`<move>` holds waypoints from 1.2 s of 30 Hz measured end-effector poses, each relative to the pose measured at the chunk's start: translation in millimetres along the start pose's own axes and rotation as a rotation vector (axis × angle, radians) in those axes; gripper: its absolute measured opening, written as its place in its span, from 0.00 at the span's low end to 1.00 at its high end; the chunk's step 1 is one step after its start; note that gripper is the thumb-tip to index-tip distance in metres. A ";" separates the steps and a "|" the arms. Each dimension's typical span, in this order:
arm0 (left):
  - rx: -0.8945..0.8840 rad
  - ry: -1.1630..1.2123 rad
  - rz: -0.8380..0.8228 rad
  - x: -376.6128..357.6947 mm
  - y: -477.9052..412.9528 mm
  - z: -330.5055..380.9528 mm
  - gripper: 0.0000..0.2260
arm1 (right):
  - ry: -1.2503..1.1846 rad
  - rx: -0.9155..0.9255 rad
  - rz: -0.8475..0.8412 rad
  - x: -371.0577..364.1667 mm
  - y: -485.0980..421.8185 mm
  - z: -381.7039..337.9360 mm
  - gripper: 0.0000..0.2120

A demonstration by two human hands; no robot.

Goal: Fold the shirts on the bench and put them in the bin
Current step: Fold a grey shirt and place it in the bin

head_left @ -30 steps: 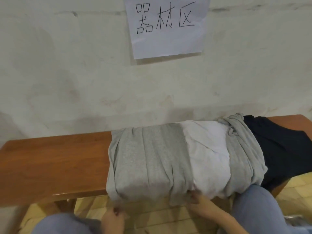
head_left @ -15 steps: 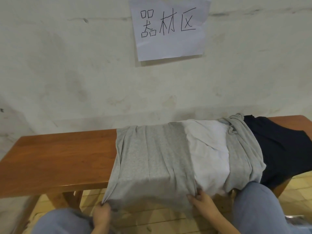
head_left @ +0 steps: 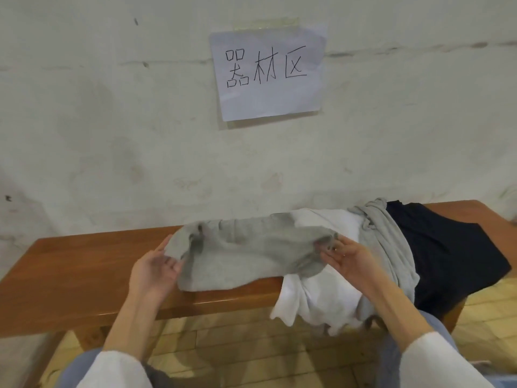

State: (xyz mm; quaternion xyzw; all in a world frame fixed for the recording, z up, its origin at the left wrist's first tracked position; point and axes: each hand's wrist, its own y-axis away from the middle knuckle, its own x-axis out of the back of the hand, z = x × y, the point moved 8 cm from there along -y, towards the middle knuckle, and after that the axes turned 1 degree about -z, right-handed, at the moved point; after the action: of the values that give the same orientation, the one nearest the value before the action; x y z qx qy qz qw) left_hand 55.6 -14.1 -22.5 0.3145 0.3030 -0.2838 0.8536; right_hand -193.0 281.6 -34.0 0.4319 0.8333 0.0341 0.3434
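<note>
I see a plain heather-grey shirt (head_left: 246, 256), a plain white shirt (head_left: 321, 298), a dark navy shirt (head_left: 447, 247), an orange-brown wooden bench (head_left: 84, 270), and a white paper sign (head_left: 268, 102) with black handwriting.

A white paper sheet (head_left: 270, 74) taped to the wall (head_left: 112, 121) reads "器材区"

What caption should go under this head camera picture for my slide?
A grey shirt held by the left hand and right hand over the wooden bench.

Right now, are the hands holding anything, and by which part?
Both hold the grey shirt: the left hand grips its left edge, and the right hand pinches its bunched right end, over the bench.
</note>
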 end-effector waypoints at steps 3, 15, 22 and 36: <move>0.080 -0.305 0.169 14.4 -19.7 -14.7 0.21 | 0.613 0.061 0.144 9.9 -12.9 2.7 0.12; -0.174 -1.394 0.153 52.1 -64.8 -10.4 0.11 | 0.959 0.158 0.264 6.5 -61.1 9.6 0.12; -0.005 -0.336 0.115 16.4 -80.0 4.9 0.17 | 0.390 -0.189 -0.002 -43.6 -103.5 -1.3 0.20; -0.192 -1.344 0.129 -51.3 -131.3 73.6 0.09 | 0.882 0.186 0.279 -65.3 -168.0 -112.2 0.13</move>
State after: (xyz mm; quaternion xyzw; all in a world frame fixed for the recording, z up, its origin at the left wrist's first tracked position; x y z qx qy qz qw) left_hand -41.8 -135.4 10.9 0.0101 -0.2883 -0.3381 0.8958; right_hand -352.0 155.1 27.5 0.5131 0.8332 0.1852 -0.0913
